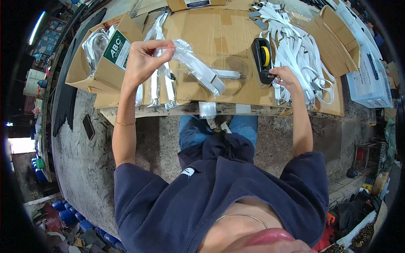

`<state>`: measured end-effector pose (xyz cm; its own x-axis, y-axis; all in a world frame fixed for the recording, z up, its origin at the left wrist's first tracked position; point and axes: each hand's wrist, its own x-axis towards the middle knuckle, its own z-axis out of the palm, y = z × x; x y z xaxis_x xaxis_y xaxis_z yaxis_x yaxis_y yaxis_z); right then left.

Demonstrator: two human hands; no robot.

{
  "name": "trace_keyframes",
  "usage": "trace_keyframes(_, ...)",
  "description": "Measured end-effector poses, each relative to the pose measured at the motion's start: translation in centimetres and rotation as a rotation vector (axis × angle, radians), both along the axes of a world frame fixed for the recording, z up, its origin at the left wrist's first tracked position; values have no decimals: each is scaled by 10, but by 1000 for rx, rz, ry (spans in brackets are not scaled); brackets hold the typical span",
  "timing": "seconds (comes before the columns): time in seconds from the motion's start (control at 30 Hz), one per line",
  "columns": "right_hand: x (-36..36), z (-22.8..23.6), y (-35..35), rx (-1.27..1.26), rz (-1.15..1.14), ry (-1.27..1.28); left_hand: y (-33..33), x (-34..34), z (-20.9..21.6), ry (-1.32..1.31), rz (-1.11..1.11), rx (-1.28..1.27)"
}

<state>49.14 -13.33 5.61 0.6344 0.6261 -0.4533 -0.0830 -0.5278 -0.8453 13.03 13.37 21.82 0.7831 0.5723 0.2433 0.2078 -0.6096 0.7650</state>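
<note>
In the upper middle of the frame we see the left hand (145, 57) raised above the cardboard sheet (219, 38) that covers the table, its fingers pinched together on the top end of a clear plastic bag (198, 69). The bag holds white straps and slants down toward the centre of the frame, its lower end resting on the cardboard. To the right of centre, the right hand (284, 78) lies on the front of a black tape dispenser (261, 61) with a yellow roll, fingers curled against its lower end; we cannot tell whether they grip it or only touch it. Just right of that hand a loose pile of white straps (303, 55) spreads over the cardboard. Below the left hand, several filled bags (158, 90) lie side by side near the table's front edge. In the upper left an open cardboard box (99, 55) holds more bagged straps. A blue plastic crate (369, 82) stands at the right edge.
</note>
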Motion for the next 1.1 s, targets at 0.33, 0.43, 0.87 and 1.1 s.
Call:
trace_keyframes(0.33,-13,5,-14,199,-15,-112,34,29,44,-540,21,236)
trace_keyframes(0.43,-38,0,-36,211,-67,-117,1,9,22,-456,170,133)
trace_keyframes(0.87,-65,-31,-46,358,-152,-189,-61,-73,-112,-432,498,-395)
trace_keyframes(1.1,-103,-3,-43,-23,27,-627,-85,-71,-112,-327,587,-410)
